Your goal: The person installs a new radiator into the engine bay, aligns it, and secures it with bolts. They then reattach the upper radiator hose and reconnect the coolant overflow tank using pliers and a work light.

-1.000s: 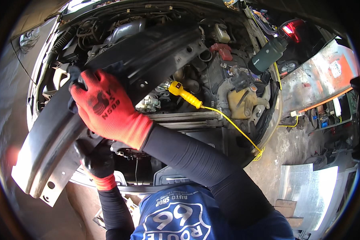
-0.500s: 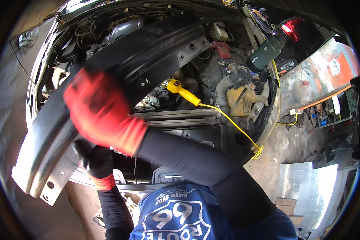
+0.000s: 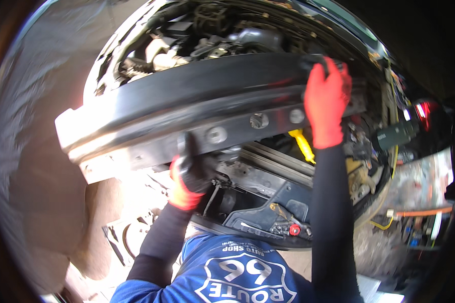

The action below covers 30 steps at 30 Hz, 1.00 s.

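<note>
A long black metal beam [image 3: 167, 96] with ridges and several holes lies slantwise across the view over the car's engine bay, slightly blurred. My right hand [image 3: 326, 101], in a red-and-black glove, has its fingers closed over the beam's upper edge toward its right end. My left hand [image 3: 191, 174], gloved alike, holds the lower edge from underneath near the middle, thumb against the face. A yellow handled tool [image 3: 302, 146], probably a work lamp, shows just below the beam, left of my right forearm.
The engine bay [image 3: 217, 40] spreads behind the beam. Hand tools [image 3: 285, 222] lie on a dark plastic panel near my body. A green bottle [image 3: 394, 135] stands at the right, by a dark car with a red tail light. A grey cover [image 3: 30, 126] hangs along the left.
The beam has swung nearer to level and rightward in view. My right hand has moved from its left part to its right end; my left hand has shifted right. The camera's view has turned.
</note>
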Each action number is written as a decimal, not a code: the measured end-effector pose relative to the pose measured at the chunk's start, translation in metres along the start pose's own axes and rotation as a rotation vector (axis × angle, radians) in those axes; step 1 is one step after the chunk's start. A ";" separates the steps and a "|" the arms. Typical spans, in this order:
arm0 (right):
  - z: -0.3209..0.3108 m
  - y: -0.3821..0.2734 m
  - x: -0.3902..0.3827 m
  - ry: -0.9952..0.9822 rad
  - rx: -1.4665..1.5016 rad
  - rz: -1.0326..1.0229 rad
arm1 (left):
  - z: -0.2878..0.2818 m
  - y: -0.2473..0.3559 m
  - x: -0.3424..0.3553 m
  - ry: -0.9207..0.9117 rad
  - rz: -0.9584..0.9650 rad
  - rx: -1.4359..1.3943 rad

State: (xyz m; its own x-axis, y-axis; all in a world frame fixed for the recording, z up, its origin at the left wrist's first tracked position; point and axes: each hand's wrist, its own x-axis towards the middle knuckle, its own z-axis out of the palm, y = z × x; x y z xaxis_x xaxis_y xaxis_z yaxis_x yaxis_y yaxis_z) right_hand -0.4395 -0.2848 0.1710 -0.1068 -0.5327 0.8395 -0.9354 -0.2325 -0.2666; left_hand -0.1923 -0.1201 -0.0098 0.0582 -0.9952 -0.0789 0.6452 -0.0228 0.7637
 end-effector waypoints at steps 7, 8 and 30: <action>0.001 -0.149 -0.093 -0.453 0.561 -0.645 | 0.053 -0.017 0.025 -0.006 0.614 1.015; 0.001 -0.137 -0.086 -0.513 0.588 -0.684 | 0.057 -0.015 0.024 0.093 0.738 1.033; -0.020 -0.019 -0.030 -0.401 0.377 -0.317 | 0.030 0.009 0.018 0.043 0.888 1.022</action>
State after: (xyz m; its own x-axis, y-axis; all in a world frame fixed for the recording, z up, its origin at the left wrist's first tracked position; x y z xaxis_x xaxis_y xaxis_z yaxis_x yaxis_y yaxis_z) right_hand -0.4249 -0.2483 0.1603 0.3586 -0.6379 0.6816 -0.7103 -0.6602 -0.2442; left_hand -0.2085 -0.1409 0.0149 0.1919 -0.7074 0.6803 -0.4709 0.5418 0.6962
